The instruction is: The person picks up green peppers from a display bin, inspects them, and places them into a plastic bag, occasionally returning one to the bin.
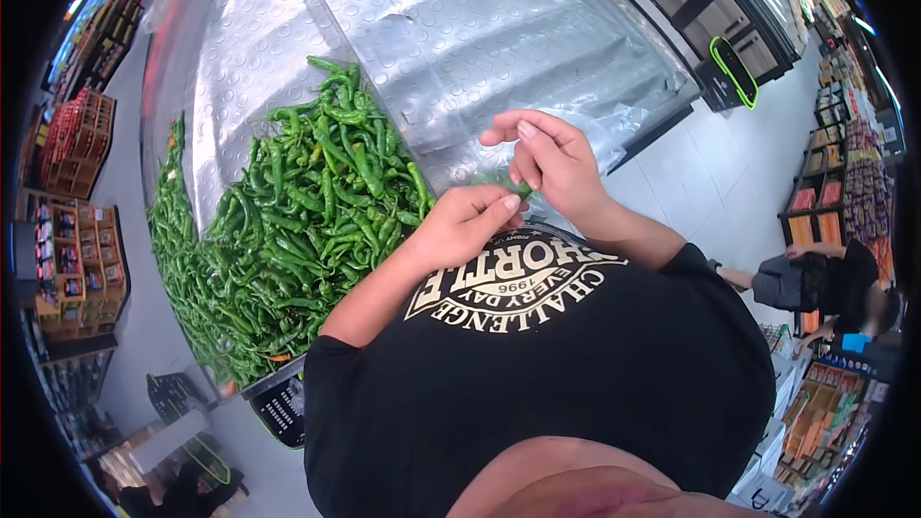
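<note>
Black shirt point(537, 374) with pale lettering lies nearest, below both hands. Far to the left of the left hand, shelves point(82, 144) stand beyond the floor. Nearer that hand, on its left, peppers point(307, 201) lie heaped on the silvery desk point(451, 29), green with a few orange or reddish bits low down, pointing every way. A divider point(321, 5) runs slantwise above the left hand, along the right side of the heap.

The left hand point(470, 223) is pinched, thumb against fingers, grasping a small green pepper point(521, 190) at its fingertips. The pepper sits between the hands, just above the shirt. Its visible part slants slightly, from upper left to lower right; fingers cover much of it, so which end is the stem cannot be told. Clear plastic point(550, 206) shows beside it, under the right hand.

The right hand point(547, 155) is half curled, its thumb and forefinger raised above the pepper, its lower fingers bent close to it; whether they grip it cannot be told. Up and right of that hand is a black basket point(734, 74) with a green rim. Far right, a person point(849, 278) in dark clothes is near more shelves point(830, 168).
</note>
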The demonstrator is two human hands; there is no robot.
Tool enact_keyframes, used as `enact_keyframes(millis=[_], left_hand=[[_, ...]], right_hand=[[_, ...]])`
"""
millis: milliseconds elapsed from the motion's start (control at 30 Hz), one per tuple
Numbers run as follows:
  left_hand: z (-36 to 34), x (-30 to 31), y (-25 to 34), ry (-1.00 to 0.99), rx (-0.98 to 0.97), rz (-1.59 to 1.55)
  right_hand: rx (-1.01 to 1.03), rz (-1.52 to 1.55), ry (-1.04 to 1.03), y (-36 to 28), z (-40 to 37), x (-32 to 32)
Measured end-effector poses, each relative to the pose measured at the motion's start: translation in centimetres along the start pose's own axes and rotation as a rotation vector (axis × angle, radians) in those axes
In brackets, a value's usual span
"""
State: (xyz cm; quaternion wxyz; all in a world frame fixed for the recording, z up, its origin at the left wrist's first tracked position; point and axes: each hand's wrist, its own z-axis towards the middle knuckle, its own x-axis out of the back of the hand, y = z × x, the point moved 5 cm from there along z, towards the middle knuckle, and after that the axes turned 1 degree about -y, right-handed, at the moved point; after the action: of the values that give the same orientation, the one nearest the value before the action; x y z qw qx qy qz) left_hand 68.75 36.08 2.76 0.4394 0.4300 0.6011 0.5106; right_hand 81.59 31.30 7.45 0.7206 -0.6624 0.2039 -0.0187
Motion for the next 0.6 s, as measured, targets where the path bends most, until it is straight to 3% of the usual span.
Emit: enact_keyframes(millis=[200, 300, 433, 500, 600], left_hand=[[0.4, 0.3, 0.2, 0.052, 0.048, -0.076], [0.4, 1.9, 0.7, 0.301, -0.029, 0.032], [0.1, 2.5, 1.4, 0.360, -0.005, 0.172], [0.2, 2.3, 1.4, 0.357, -0.010, 0.183], [0.2, 2.1, 1.6, 0.377, -0.011, 0.205]], right_hand=[[0.046, -0.115, 0.014, 0.1, 0.2, 1.1], [0.174, -0.012, 0.043, -0.1, 0.7, 2.8], [0.143, -0.025, 0.066, -0.6, -0.2, 4.3], [0.058, -0.279, 0.066, -0.5, -0.9, 4.3], [0.117, -0.317, 0.009, -0.9, -1.5, 3.4]])
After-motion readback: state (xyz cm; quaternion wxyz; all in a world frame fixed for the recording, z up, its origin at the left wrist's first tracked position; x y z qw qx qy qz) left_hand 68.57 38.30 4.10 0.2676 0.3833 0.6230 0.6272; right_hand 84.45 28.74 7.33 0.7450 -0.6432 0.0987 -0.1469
